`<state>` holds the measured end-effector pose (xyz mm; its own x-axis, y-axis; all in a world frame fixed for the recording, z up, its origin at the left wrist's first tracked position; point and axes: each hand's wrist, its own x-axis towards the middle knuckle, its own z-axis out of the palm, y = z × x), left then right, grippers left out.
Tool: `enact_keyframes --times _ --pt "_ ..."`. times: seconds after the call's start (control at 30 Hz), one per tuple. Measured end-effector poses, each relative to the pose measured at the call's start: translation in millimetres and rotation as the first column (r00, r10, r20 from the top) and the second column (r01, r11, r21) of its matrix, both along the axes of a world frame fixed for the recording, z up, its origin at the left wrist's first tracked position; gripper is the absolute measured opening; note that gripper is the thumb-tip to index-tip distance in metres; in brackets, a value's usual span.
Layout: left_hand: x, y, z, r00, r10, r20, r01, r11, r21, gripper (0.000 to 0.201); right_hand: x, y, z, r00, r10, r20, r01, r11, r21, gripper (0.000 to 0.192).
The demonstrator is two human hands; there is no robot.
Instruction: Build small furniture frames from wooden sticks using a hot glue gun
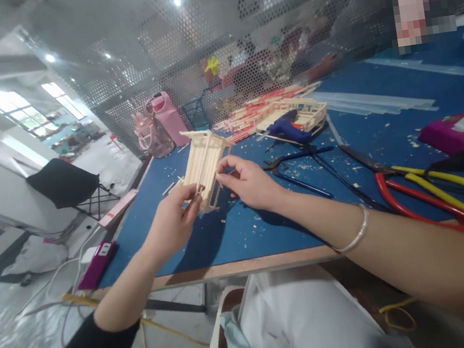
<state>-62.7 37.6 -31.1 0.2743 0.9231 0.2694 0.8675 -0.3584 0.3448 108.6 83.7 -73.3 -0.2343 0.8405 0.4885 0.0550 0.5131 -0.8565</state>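
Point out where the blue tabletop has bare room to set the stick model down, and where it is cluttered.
Bare blue table lies below the left hand and right hand holding the stick model, up to the front edge. Another open strip runs between the water bottles and the model. Crowded: glue gun and stick pile behind, pliers centre, scissors right.

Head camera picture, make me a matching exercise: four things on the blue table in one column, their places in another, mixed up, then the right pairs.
1. stick frame
2. scissors
3. glue gun
4. pink bottle

A. far left, by the mesh wall
B. held up in both hands
C. right side, near the table edge
D. beside the far stick pile

Pairs: 1-B, 2-C, 3-D, 4-A
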Motion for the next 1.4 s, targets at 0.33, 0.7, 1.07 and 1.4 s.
enact_keyframes --times 0.33,0.7,1.07,1.4 --pt "26 -12 -69.8 0.844 0.069 0.532 -0.077 0.997 -0.007 0.023 27 -13 17.2 0.836 -0.27 0.477 0.025 0.888 0.459 0.014" --pt "28 -7 -65.4 0.859 0.185 0.477 -0.181 0.982 -0.054 0.009 33 10 -8.9 0.878 0.337 0.34 -0.253 0.93 -0.268 0.006" --pt "25 1 -76.5 0.723 0.123 0.68 -0.141 0.99 -0.029 0.014 37 20 -8.2 0.807 0.134 0.575 -0.212 0.975 0.07 0.003" --pt "25 1 -71.8 0.705 0.179 0.686 -0.205 0.978 -0.044 0.02 35 16 -9.2 0.741 0.179 0.647 -0.278 0.959 0.053 0.008"
